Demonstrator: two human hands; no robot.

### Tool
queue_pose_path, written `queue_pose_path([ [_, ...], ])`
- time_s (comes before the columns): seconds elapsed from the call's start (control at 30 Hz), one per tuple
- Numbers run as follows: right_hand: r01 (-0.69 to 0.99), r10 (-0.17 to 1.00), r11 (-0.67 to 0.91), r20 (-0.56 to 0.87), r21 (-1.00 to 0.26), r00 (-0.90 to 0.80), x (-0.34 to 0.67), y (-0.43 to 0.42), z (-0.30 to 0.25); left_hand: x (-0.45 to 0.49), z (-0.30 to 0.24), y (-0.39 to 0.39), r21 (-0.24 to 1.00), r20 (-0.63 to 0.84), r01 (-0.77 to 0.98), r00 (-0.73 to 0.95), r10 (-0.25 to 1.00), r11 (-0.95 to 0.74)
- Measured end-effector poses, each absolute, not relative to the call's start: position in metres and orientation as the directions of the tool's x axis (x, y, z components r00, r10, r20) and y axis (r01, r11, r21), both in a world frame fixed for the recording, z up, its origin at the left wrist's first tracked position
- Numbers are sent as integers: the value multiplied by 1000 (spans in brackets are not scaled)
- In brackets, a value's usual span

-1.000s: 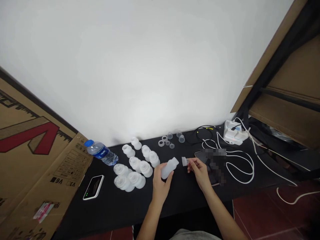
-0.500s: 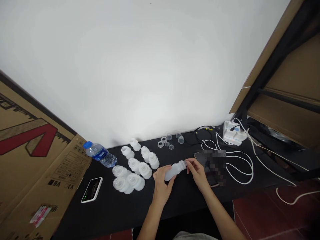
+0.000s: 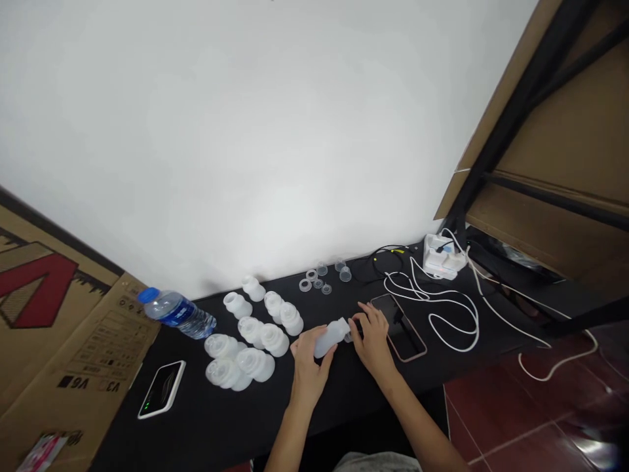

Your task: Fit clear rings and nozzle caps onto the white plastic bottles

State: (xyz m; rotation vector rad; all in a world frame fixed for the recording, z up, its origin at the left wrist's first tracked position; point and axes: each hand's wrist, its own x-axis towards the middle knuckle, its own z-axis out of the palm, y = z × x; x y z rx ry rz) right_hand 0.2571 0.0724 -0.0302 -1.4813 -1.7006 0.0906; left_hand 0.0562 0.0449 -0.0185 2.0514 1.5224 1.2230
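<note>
- The frosted white plastic bottle (image 3: 327,341) lies tilted on its side between 2 hands, above the black tabletop (image 3: 206,419).
- The left hand (image 3: 308,367) grasps its body, fingers curled around.
- The right hand (image 3: 373,335) curves at the neck end; whether it grips is hidden.
- Steady, level alignment between both hands suits this hold.
- Both forearms angle inward.
</note>
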Motion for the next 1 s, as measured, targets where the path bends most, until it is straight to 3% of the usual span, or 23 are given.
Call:
queue_pose_path([
  [0.17, 779, 848, 271, 523, -566, 85, 262, 75, -24, 56, -20, 46, 673, 434, 632, 83, 897, -385],
  [0.33, 858, 763, 2, 555, -514, 331, 297, 68, -19, 56, -20, 46, 670, 434, 642, 68, 898, -372],
  [0.43, 885, 728, -93, 576, -456, 372, 314, 60, -22, 57, -20, 46, 673, 427, 644, 64, 902, -364],
  [0.73, 918, 788, -132, 522, -373, 326, 314, 55, -24, 58, -22, 45, 688, 392, 638, 76, 917, -347],
  [1.0, 891, 719, -86, 591, -445, 365, 305, 36, -22, 57, -22, 44, 688, 376, 640, 88, 923, -341],
])
